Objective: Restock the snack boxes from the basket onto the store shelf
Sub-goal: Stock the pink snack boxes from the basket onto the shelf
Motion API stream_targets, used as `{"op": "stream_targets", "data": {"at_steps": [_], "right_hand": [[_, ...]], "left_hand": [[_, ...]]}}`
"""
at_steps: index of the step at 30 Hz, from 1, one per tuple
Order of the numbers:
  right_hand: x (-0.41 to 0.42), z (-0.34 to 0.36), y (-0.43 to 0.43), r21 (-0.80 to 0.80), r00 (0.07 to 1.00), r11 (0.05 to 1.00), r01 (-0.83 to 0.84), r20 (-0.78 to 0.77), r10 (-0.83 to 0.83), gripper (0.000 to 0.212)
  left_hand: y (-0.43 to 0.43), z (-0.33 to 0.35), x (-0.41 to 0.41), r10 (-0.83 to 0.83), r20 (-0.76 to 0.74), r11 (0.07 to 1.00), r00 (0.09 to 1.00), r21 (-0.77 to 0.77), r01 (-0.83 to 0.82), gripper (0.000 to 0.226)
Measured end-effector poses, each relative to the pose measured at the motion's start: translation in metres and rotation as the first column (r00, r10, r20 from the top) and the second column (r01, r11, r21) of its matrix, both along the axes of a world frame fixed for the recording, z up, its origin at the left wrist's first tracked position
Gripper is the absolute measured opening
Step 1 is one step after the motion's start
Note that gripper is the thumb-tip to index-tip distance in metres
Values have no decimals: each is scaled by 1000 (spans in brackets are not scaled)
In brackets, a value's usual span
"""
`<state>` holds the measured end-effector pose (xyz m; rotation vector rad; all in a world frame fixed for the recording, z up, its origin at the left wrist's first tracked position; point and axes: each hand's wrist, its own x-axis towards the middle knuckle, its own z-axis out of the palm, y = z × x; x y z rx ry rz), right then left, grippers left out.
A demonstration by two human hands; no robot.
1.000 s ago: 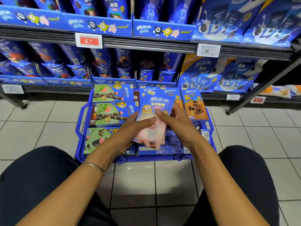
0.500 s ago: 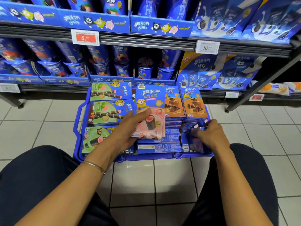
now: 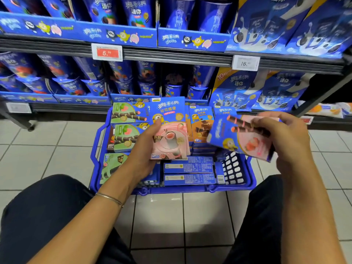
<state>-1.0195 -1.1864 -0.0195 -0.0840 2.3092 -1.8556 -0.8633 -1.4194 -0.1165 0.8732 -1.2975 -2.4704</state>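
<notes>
Nearest are the person's knees in dark trousers [image 3: 47, 216], spread over the pale tiled floor [image 3: 181, 221], and a thin metal bracelet [image 3: 109, 197] on the left wrist.

The left hand [image 3: 144, 151] grips an upright pink-and-blue cardboard snack box [image 3: 171, 138], thumb across its front and fingers behind, above the middle of the basket. The right hand [image 3: 287, 141] holds a second pink-and-blue snack box [image 3: 242, 138], tilted and blurred, with its fingers curled over the far edge. It is clear of the load, above the basket's right side.

Under them the blue plastic shopping basket [image 3: 171, 191] is mostly full. Green-fronted boxes [image 3: 127, 113] fill the left, brown chocolate-fronted boxes [image 3: 202, 126] stand at the back right, and flat boxes showing blue printed backs [image 3: 188, 167] lie at the front. Only the near right corner shows bare mesh.

Beyond, the grey metal store shelf [image 3: 171, 58] carries blue snack cups [image 3: 122, 77] and large blue bags [image 3: 266, 88]. None of these boxes shows on it.

The restocking looks barely begun: two boxes are in hand, none is placed, and nearly the whole basket is left.
</notes>
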Motion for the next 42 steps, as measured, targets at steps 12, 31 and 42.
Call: {"op": "stream_targets", "data": {"at_steps": [12, 31, 42], "right_hand": [[52, -47, -90, -552, 887, 823, -134, 304, 348, 22], [78, -71, -107, -28, 920, 946, -322, -244, 305, 20], [82, -75, -102, 19, 792, 798, -603, -105, 601, 30]], "left_hand": [[2, 11, -1, 217, 103, 956, 971, -221, -191, 112], [1, 16, 1, 144, -64, 985, 988, -82, -149, 93], [-4, 9, 4, 118, 5, 992, 993, -55, -117, 50]]}}
